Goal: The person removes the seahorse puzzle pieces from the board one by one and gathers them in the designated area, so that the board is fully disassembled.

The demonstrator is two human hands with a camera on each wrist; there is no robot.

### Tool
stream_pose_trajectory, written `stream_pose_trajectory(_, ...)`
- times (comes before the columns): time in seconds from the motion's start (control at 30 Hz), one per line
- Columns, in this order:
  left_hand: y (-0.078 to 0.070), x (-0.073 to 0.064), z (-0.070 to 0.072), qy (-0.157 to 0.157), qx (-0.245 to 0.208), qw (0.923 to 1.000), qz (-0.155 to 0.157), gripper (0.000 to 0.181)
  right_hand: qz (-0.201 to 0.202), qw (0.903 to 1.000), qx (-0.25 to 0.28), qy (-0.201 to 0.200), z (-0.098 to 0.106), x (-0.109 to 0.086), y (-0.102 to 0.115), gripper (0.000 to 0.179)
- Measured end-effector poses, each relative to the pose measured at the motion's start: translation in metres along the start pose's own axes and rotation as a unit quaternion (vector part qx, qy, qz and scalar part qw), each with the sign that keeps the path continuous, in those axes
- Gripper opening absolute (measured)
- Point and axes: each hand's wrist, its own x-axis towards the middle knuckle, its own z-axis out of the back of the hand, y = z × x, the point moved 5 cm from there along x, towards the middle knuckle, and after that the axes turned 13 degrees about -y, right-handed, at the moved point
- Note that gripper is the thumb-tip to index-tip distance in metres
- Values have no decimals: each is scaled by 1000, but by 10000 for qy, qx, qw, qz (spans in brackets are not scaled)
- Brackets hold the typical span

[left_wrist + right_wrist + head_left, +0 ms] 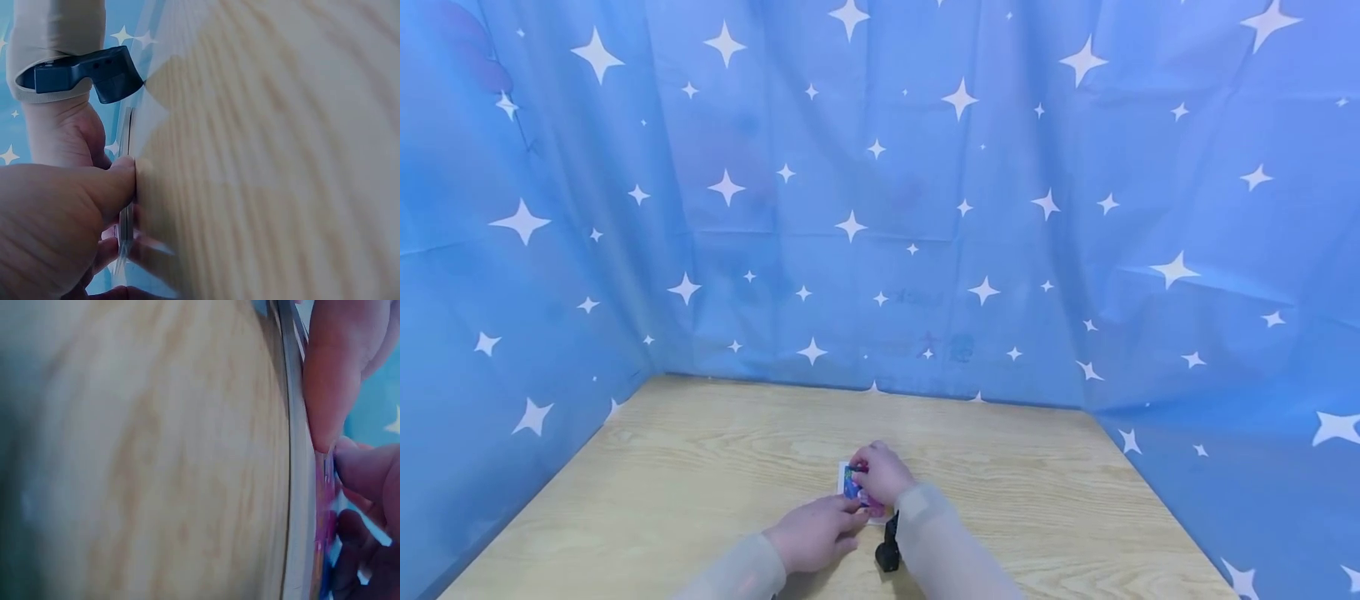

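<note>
A small flat picture board (842, 475) with a white border and a blue, pink and purple picture lies on the table. In the left wrist view it is seen edge-on as a thin layered board (129, 225). My left hand (815, 533) holds its lower left edge, thumb on the near side and fingers on the far side. My right hand (883, 473) bends over its upper part. Thumb and finger seem to pinch a small dark-red piece (861, 468), mostly hidden by the fingers. Coloured layers (324, 506) show on the board's face in the right wrist view.
The board lies on a light wood-grain table (715, 450). Blue cloth with white stars (850, 167) hangs along its back and sides. A black wrist camera (889, 546) sits below the right sleeve, near the board's lower edge.
</note>
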Motion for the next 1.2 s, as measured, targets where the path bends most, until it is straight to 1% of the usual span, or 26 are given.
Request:
stream_pose_trajectory(0.1, 0, 0, 0, -30, 7, 10000, -41, 42, 38, 10000, -70, -18, 2, 1, 3, 10)
stream_pose_trajectory(0.2, 1, 1, -1, -16, -17, 10000, -19, 42, 23, 10000, -55, -24, 2, 3, 4, 11)
stream_pose_trajectory(0.4, 2, 2, -2, 68, -56, 9999, 99, 41, -179, 9997, -34, 144, 1, 7, 5, 11)
stream_pose_trajectory(0.53, 1, 1, -1, 64, -35, 9999, 83, 41, -320, 9991, 52, 288, 1, 8, 6, 12)
stream_pose_trajectory(0.73, 0, 1, 0, 136, -89, 9998, 96, 41, -531, 9977, 184, 385, -1, 8, 4, 12)
stream_pose_trajectory(0.8, 0, 2, 0, 148, -108, 9998, 81, 41, -558, 9973, 198, 442, -2, 8, 4, 13)
stream_pose_trajectory(0.97, 1, 4, -1, 90, -41, 9999, -72, 38, -520, 9970, 123, 561, -1, 8, 6, 14)
stream_pose_trajectory(1.07, 2, 5, -3, 72, 49, 9998, -180, 35, -483, 9971, 44, 582, -1, 9, 6, 15)
stream_pose_trajectory(1.2, 3, 5, -4, -10, 94, 9997, -235, 32, -418, 9975, -17, 574, 0, 8, 5, 15)
